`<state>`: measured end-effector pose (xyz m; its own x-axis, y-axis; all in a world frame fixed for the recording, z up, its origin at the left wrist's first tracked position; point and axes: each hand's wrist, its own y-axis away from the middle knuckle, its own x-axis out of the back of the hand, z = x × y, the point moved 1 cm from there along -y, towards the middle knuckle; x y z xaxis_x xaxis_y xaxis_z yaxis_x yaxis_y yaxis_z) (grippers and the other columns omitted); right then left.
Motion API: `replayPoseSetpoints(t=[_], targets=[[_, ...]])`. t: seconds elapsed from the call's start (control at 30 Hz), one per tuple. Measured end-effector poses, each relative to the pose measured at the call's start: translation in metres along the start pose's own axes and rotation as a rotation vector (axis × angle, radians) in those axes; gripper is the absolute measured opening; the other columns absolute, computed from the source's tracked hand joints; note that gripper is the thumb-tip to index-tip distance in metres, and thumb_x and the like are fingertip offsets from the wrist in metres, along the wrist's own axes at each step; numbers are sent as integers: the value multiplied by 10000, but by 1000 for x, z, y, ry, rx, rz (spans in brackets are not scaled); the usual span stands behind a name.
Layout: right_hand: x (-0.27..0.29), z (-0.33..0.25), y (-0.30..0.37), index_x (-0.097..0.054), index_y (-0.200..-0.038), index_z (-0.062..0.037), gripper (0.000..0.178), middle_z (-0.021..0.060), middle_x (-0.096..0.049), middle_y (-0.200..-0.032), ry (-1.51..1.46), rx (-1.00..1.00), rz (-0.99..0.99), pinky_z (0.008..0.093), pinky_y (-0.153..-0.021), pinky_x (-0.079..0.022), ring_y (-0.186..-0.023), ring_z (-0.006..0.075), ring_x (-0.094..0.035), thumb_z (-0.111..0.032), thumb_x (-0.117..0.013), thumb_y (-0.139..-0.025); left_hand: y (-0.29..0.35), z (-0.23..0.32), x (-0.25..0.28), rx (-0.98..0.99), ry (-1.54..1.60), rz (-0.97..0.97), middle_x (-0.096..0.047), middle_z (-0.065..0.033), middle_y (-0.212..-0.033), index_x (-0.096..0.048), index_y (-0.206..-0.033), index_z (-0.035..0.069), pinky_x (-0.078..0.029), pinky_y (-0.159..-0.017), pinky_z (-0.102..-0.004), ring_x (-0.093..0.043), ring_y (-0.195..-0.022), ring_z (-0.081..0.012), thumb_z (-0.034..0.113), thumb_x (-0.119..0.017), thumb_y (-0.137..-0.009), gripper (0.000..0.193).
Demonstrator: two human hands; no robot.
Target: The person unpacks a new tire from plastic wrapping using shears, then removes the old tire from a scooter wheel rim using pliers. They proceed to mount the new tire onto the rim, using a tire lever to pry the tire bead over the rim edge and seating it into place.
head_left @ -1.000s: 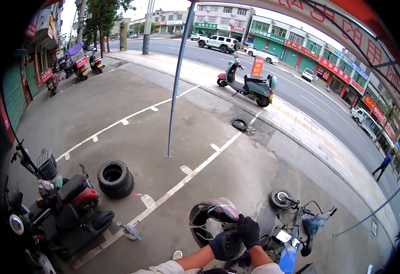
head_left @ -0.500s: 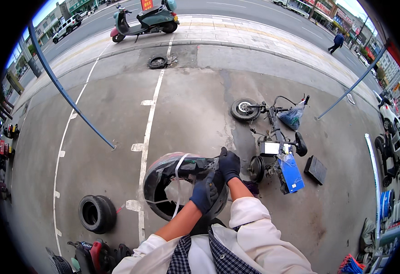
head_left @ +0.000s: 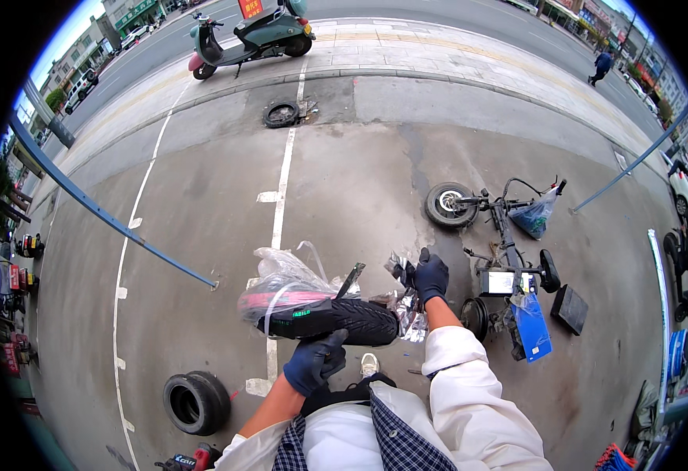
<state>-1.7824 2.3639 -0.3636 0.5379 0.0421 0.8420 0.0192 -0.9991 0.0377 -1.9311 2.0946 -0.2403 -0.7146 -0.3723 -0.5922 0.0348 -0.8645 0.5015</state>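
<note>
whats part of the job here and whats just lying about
Likely the job:
tyre at the left hand
clear wrap on it
silver wrap in the right hand

Seemingly just lying about:
tyre pair
kerb tyre
black box

A teal scooter stands on the pavement, a lone tyre lies nearby, and two black tyres lie together at lower left

Crumpled clear plastic wrap partly hides the left end of the treaded black tire, and the upper edge crops a red sign.
</note>
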Motion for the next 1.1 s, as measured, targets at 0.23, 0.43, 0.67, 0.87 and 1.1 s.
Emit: replayPoseSetpoints(t=[0.23, 0.43, 0.67, 0.87, 1.1], targets=[[-18, -109, -11, -485, -1311, -93, 474, 84, -630, -1045, -909, 369, -808, 356, -799, -512, -909, 204, -628, -396, -528, -949, -60, 109, 93, -121, 404, -309, -219, 42, -428, -366, -534, 159, -242, -309, -226, -251, -327, -90, 452, -444, -985, 544], [21, -239, 54, -631, -1021, 12, 292, 84, -661, -910, -644, 382, -536, 286, -772, -475, -845, 108, -579, -260, -560, -943, -90, 199, 128, -100, 533, -341, -209, 39, -430, -397, -576, 148, -255, -302, -226, -256, -329, -89, 428, -413, -1003, 511], [-97, -256, -10, -632, -908, 20, 387, 86, -643, -768, -838, 221, -455, 310, -666, -468, -700, 138, -564, -345, -516, -966, -139, 280, 167, -12, 400, -339, -242, 42, -442, -521, -749, 160, -246, -302, -227, -263, -336, -91, 396, -380, -1024, 390], [-175, -291, -110, -647, -890, 61, 468, 104, -621, -722, -1049, -59, -386, 326, -652, -455, -677, 166, -546, -372, -490, -969, -184, 334, 166, -35, 84, -170, -277, 52, -474, -491, -808, 177, -229, -330, -238, -263, -351, -79, 353, -443, -1011, 273], [-241, -387, -226, -633, -866, 18, 467, 279, -639, -838, -417, 108, -100, 511, -747, -477, -839, 450, -620, -398, -442, -965, -238, 437, 174, -7, -325, 13, -309, 38, -485, -518, -859, 100, -225, -368, -239, -312, -359, -74, 228, -630, -924, 182]])
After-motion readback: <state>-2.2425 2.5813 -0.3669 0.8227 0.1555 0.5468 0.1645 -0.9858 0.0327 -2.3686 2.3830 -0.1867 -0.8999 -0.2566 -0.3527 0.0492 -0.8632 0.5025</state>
